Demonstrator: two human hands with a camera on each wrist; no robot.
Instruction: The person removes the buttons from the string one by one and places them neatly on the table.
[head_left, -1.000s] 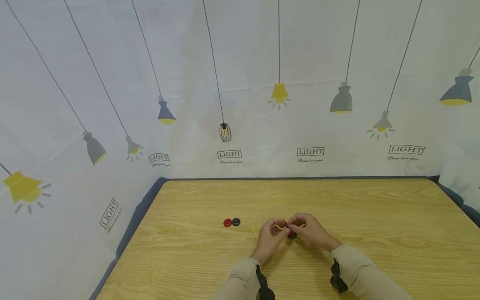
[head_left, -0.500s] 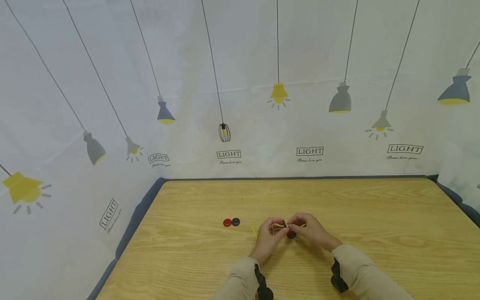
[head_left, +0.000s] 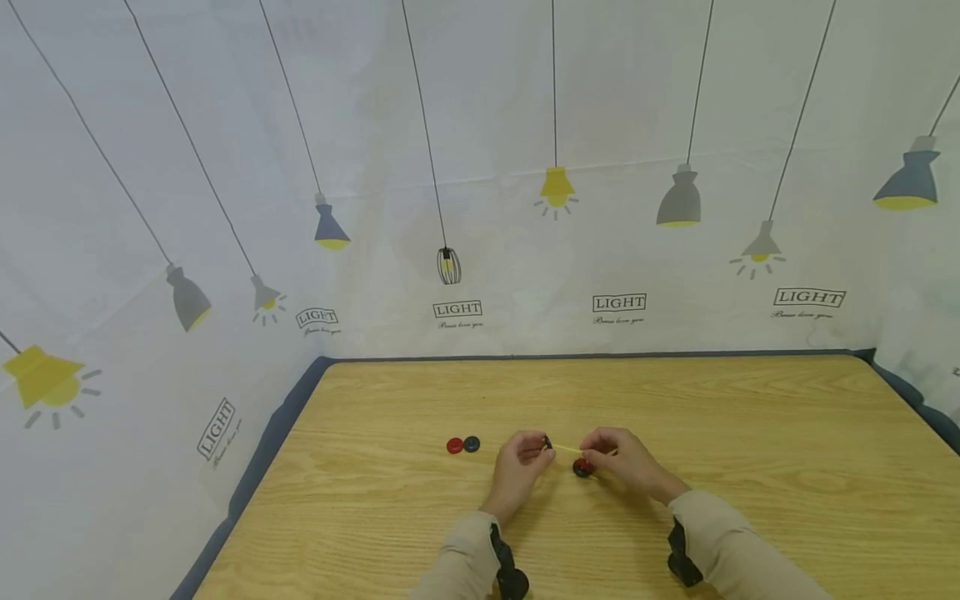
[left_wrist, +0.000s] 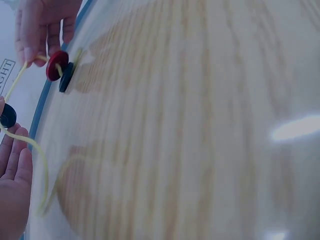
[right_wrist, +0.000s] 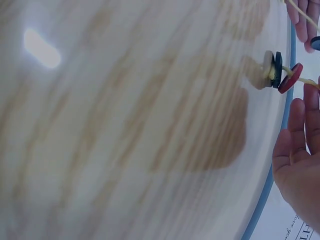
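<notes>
My left hand (head_left: 516, 471) pinches a dark round button (left_wrist: 8, 116) between thumb and finger. A yellow string (head_left: 566, 448) runs through or past this button, and its tail hangs in a loop under the left hand. The string stretches across to my right hand (head_left: 628, 460), which pinches it. Just below the right fingertips, a red button (left_wrist: 57, 65) and a second dark button (right_wrist: 277, 70) are threaded on the same string, close together near its end. Part of the left hand's button is hidden by the thumb.
A loose red button (head_left: 455, 446) and a loose dark button (head_left: 472, 444) lie side by side on the wooden table (head_left: 360, 500), left of the hands. Behind the table's far edge stands a white cloth wall (head_left: 525, 250) printed with lamps.
My left hand has moved left, away from the right hand, with the dark button. A straight stretch of yellow string now shows between the hands. The right hand has barely moved.
</notes>
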